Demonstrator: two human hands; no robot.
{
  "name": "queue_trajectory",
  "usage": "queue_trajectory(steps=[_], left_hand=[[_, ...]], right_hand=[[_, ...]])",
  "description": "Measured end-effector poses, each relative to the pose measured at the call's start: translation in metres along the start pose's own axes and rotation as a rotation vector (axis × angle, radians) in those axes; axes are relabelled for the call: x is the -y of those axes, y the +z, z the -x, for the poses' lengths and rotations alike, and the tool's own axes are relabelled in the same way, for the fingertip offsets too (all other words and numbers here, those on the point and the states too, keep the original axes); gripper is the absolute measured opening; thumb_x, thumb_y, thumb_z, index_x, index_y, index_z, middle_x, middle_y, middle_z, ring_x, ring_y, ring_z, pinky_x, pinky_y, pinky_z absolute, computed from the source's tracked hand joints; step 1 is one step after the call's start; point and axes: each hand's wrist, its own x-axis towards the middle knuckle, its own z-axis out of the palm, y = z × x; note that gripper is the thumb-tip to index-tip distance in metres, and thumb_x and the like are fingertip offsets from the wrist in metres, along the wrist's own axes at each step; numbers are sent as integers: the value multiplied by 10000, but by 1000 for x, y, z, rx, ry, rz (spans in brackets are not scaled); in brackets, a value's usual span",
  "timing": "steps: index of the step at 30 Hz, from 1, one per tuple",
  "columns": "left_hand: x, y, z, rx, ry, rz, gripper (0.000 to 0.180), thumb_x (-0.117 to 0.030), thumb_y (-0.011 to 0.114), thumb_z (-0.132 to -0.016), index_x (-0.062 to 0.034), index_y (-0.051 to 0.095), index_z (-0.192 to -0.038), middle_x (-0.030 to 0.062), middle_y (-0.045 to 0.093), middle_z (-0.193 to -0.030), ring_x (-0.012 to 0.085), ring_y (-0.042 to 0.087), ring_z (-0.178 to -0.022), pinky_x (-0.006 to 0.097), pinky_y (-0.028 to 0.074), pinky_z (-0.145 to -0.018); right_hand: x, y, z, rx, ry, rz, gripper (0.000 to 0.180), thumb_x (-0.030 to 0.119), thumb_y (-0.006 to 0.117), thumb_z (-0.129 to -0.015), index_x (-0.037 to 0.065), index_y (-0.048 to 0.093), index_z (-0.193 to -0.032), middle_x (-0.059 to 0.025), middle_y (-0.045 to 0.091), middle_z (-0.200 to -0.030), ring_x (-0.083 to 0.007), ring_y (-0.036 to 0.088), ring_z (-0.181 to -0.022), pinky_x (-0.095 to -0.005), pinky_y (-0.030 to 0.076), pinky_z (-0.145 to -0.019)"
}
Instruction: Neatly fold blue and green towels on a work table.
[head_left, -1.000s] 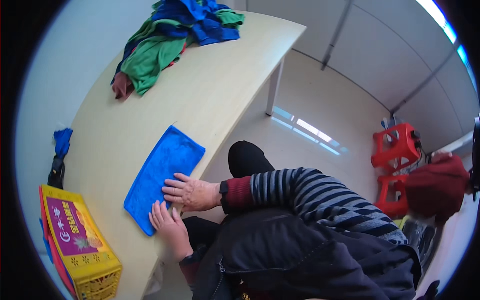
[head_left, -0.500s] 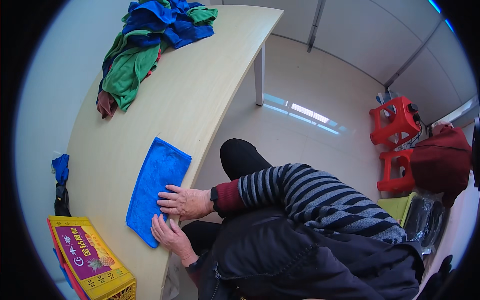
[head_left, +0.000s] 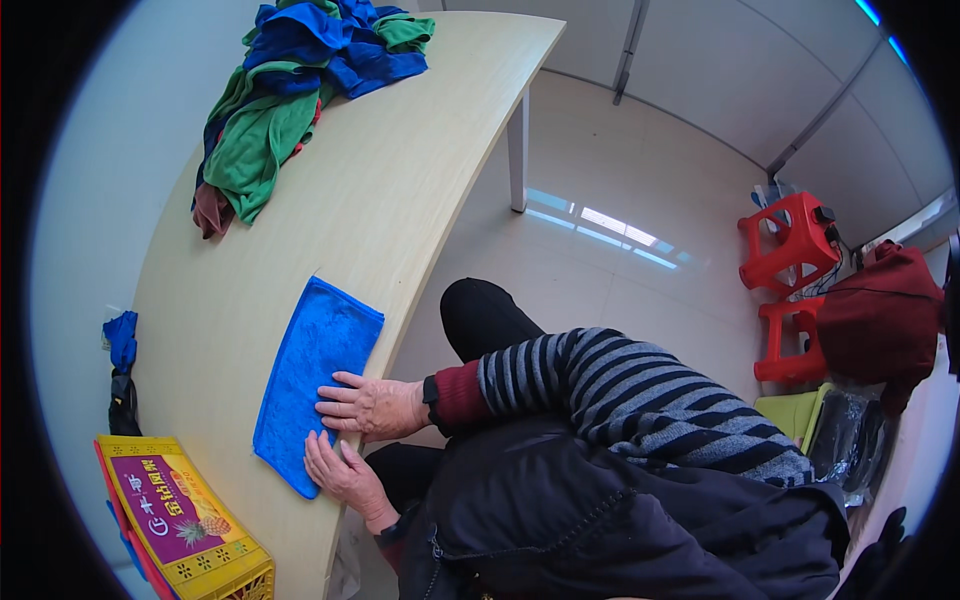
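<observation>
A folded blue cloth (head_left: 315,360) lies flat on the light wood table (head_left: 400,200), close to its edge. My right hand (head_left: 375,408) rests palm down on the cloth's near edge, with fingers stretched out and slightly apart. Just below it in the picture, my left hand (head_left: 345,478) also lies on the cloth, its fingers extended over the lower corner. Neither hand grips anything, and the two are close together. The cloth looks smooth, with faint creases on its surface.
A heap of blue, green and brown cloths (head_left: 265,130) sits at the table's far end. A yellow crate (head_left: 190,520) stands at the lower left, near a folded umbrella (head_left: 122,370). Red stools (head_left: 790,245) and a dark red garment (head_left: 875,310) are at the right.
</observation>
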Motion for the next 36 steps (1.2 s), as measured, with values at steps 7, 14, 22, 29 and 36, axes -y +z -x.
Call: queue_trajectory(steps=[7,14,22,29,36], left_hand=[[3,-7,3,-12,-16,-12,300,-202,548,-1018,3,604,-1229,167,596,-1335,355,538,-1254,472,391,-1091],[0,-10,-6,28,-54,45,313,-177,621,-944,-38,608,-1224,144,590,-1321,339,534,-1258,487,387,-1098],[46,-17,23,-28,-168,-11,288,-201,621,-950,-38,632,-1187,148,599,-1308,331,557,-1226,466,425,-1057],[60,-30,40,-43,-310,-22,248,-187,586,-978,-25,655,-1152,151,622,-1280,344,589,-1170,454,462,-988],[62,-52,17,-3,-265,-69,252,-197,586,-980,-28,662,-1151,159,620,-1289,360,577,-1181,459,446,-1012]], right_hand=[[5,1,-4,-82,-34,53,640,389,722,-842,54,523,-1350,-138,491,-1440,-336,377,-1405,-552,230,-1178],[-4,-12,3,78,18,90,781,422,742,-818,75,452,-1454,-107,417,-1542,-294,353,-1454,-501,233,-1204],[-23,-30,13,111,144,118,763,456,652,-911,80,387,-1520,-99,370,-1586,-291,313,-1484,-487,205,-1223],[-51,-54,29,117,327,234,679,440,554,-993,70,369,-1531,-123,355,-1594,-319,298,-1489,-501,193,-1228],[-58,-73,-2,133,491,278,618,435,505,-1024,70,402,-1512,-167,369,-1576,-352,302,-1483,-523,227,-1212]])
